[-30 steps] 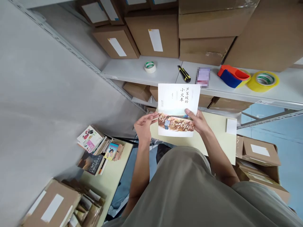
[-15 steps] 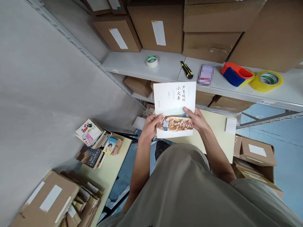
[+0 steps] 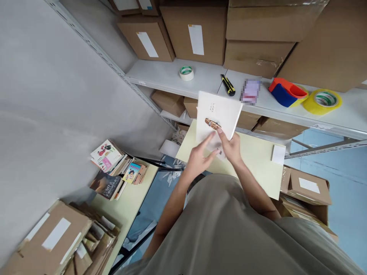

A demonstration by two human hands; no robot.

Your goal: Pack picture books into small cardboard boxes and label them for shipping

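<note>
A bare grey wall (image 3: 43, 95) closes off the whole left side, and a white metal shelf (image 3: 172, 78) runs across the top, its front edge just beyond the hands. Brown cartons (image 3: 197, 34) fill the back of the shelf, flaps shut so their contents cannot be seen; more sit on the tier below. Under the hands a pale yellow table (image 3: 258, 160) has bare room toward its right edge, with a small white slip (image 3: 277, 154) near that corner. A second yellow table (image 3: 134, 198) at lower left carries a loose pile of books (image 3: 114, 172); in front of it an open carton (image 3: 57, 244) is packed with brown wrapped parcels. The white book (image 3: 219, 114) is held tilted above the table, its top edge near the shelf front. The right hand (image 3: 232, 147) clamps its lower edge, fingers curled on the cover; the left hand (image 3: 199, 160) lies against the lower left, fingers stretched and slightly apart. On the shelf lie a yellow tape roll (image 3: 322, 101), a red-and-blue dispenser (image 3: 286, 93), a white tape roll (image 3: 186, 72) and a utility knife (image 3: 228, 85).
</note>
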